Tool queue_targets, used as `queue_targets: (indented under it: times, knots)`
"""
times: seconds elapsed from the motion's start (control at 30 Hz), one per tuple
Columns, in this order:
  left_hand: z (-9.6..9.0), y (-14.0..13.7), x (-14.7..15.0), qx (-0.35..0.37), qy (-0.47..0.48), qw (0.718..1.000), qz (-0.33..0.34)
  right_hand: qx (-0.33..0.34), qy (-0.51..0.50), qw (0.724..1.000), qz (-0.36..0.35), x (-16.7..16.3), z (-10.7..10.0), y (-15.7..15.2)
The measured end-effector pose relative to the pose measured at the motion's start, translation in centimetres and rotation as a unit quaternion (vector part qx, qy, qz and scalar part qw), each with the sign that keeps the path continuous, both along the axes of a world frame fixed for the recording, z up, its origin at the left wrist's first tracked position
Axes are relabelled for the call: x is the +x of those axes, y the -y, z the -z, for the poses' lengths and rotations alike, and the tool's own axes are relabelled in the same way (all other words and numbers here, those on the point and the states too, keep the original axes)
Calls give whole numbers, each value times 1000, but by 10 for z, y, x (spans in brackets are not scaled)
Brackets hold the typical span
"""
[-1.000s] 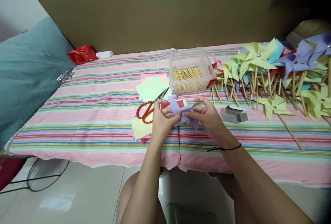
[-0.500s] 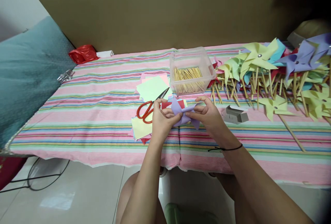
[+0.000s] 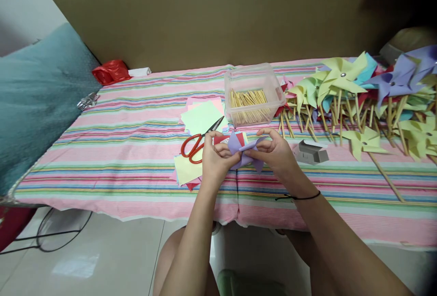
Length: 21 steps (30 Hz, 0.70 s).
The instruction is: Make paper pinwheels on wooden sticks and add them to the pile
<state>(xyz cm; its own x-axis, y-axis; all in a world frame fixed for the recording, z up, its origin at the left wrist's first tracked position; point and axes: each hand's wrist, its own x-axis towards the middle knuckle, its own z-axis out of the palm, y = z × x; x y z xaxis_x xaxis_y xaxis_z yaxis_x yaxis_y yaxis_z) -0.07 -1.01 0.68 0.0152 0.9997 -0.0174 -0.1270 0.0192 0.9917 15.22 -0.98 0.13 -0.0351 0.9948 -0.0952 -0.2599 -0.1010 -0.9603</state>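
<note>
Between my two hands is a purple paper pinwheel point(image 3: 234, 144), its blades folded in toward the middle. My left hand point(image 3: 217, 161) pinches it from the left, thumb near the centre. From the right, my right hand point(image 3: 275, 152) pinches it with thumb and fingers; a black cord is round that wrist. Red-handled scissors point(image 3: 195, 149) lie just left of my left hand, over paper sheets. Behind the pinwheel a red paper piece point(image 3: 221, 139) is partly hidden. Whether a pin is in the pinwheel's centre I cannot make out.
A clear plastic box point(image 3: 254, 77) of short sticks stands behind my hands. Pale green sheets point(image 3: 202, 117) and yellow sheets point(image 3: 187, 170) lie to the left. A small grey box point(image 3: 311, 153) sits right of my hand. Several finished pinwheels point(image 3: 343, 75) crowd the right side.
The pinwheel's blades have shifted slightly at the centre between my thumbs. Both hands keep hold of it in almost the same place.
</note>
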Motion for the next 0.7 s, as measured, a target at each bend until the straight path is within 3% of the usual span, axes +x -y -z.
queue_targets:
  times: [0.7]
  knots:
    - [-4, 0, 2, -5, -10, 1000, -12, -12, 10, 1000, 1, 1, 1, -2]
